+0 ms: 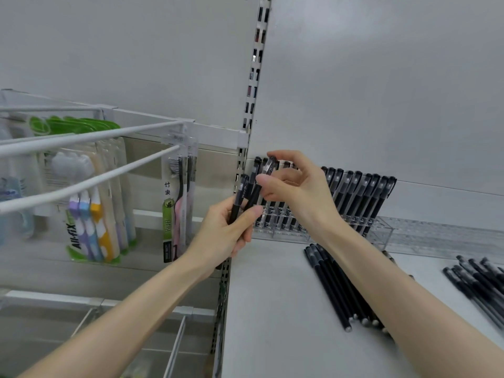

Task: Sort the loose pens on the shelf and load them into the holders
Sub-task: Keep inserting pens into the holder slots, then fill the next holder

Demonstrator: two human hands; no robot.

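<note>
L hand [231, 230] fist-grips pen bundle [237, 197] upright; R hand [297, 186] raised, pinches one pen [268, 167], prob. by cap.

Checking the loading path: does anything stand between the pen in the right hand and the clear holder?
Nothing visible does. The right hand pinches the pen just before the holder; slots behind it are hidden. The left hand grips spare pens.

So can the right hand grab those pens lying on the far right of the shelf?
Probably not right now: the right hand is busy pinching a pen, though nothing blocks the pile.
</note>
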